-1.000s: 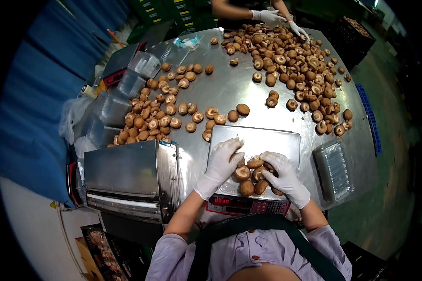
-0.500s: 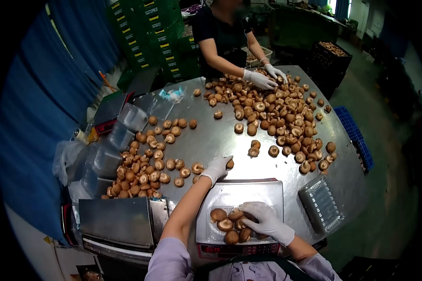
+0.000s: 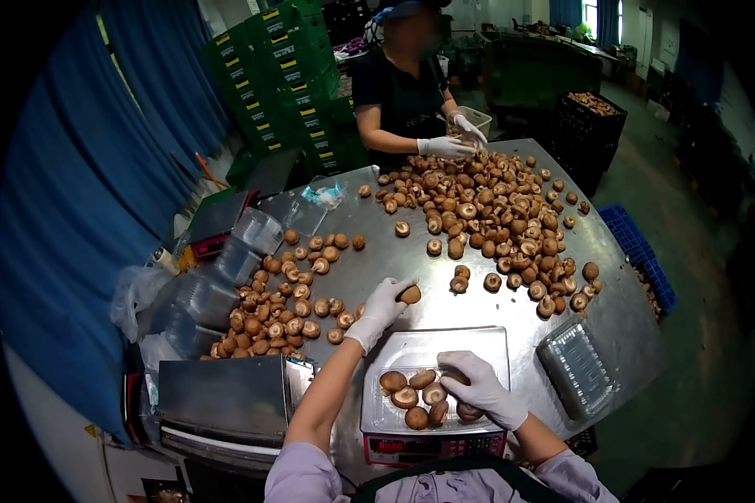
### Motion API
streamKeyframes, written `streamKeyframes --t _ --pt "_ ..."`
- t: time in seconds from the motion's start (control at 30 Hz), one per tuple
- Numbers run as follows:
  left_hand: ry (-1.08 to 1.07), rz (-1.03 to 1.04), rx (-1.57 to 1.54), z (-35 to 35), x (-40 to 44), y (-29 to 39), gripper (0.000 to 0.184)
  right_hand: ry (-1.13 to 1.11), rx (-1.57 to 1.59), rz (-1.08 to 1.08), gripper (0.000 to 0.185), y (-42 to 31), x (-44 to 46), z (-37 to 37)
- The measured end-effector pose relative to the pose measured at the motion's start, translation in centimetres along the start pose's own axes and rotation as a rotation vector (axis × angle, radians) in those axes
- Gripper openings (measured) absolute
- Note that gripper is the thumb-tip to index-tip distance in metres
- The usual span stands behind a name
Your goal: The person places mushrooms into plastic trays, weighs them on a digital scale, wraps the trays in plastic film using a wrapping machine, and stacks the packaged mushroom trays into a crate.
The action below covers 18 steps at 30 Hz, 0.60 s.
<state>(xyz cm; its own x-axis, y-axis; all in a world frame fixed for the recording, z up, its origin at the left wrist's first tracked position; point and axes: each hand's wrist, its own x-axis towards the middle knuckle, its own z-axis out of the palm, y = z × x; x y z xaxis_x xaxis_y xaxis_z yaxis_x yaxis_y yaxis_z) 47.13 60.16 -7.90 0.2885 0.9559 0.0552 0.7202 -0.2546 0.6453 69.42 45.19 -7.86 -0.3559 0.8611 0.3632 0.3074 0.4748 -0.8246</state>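
My gloved left hand (image 3: 381,313) is above the steel table, closed on a shiitake mushroom (image 3: 410,294) at its fingertips. My gloved right hand (image 3: 483,391) is over a clear plastic tray (image 3: 377,402), its fingers curled around a mushroom (image 3: 455,376) that they partly cover. Several brown shiitakes (image 3: 416,417) lie in the tray, some cap up and some stem up. Under the tray is a scale (image 3: 493,339) with a red front and a lit display. One more mushroom (image 3: 468,412) shows just below my right palm.
Loose shiitakes (image 3: 260,323) lie to the left beside clear empty trays (image 3: 205,298). A larger heap (image 3: 512,201) covers the far right, where a co-worker's gloved hands (image 3: 446,147) are. Stacked clear trays (image 3: 576,367) stand right of the scale. A metal machine (image 3: 222,398) is at lower left.
My left hand has lifted slightly with its mushroom. My right hand has shifted a little to the right, uncovering more of the tray. The co-worker's hands have drawn back toward their body.
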Motion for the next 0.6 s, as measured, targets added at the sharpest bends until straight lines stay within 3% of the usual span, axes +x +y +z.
streamKeyframes --t 0.13,0.2,0.27,0.33,0.4,0.47,0.53,0.57,0.6 --pt "-0.021 0.294 0.038 -1.9 -6.3 6.4 0.054 0.175 0.060 0.047 0.052 -1.4 0.0 -1.0" --pt "-0.098 0.405 0.035 -1.4 -9.4 8.7 0.054 0.148 0.239 0.118 0.070 -1.7 -0.5 -0.9" --pt "-0.121 0.387 -0.034 -0.3 -12.2 10.8 0.060 0.071 0.484 0.306 0.072 -3.8 -1.1 -1.0" --pt "0.001 0.434 -0.161 0.7 -13.8 11.4 0.063 0.096 0.625 0.294 0.069 -4.2 -2.1 -0.8" --pt "0.132 0.357 -0.224 0.7 -15.5 12.0 0.062 0.061 0.418 0.252 0.061 -3.1 -3.5 -1.6" --pt "0.111 0.016 -0.407 0.4 -17.3 11.3 0.054 0.133 0.666 0.453 0.056 -3.5 -4.5 -2.7" --pt "0.191 -0.161 -0.688 -0.2 -19.0 10.2 0.038 0.213 0.476 0.590 0.054 -3.8 -5.2 -4.2" --pt "0.188 -0.362 -0.926 -0.9 -19.8 10.1 0.033 0.256 0.395 0.513 0.054 -3.2 -5.7 -4.6" --pt "0.250 -0.336 -1.000 -1.1 -20.6 9.5 0.030 0.295 0.315 0.429 0.054 -2.8 -6.1 -4.8"
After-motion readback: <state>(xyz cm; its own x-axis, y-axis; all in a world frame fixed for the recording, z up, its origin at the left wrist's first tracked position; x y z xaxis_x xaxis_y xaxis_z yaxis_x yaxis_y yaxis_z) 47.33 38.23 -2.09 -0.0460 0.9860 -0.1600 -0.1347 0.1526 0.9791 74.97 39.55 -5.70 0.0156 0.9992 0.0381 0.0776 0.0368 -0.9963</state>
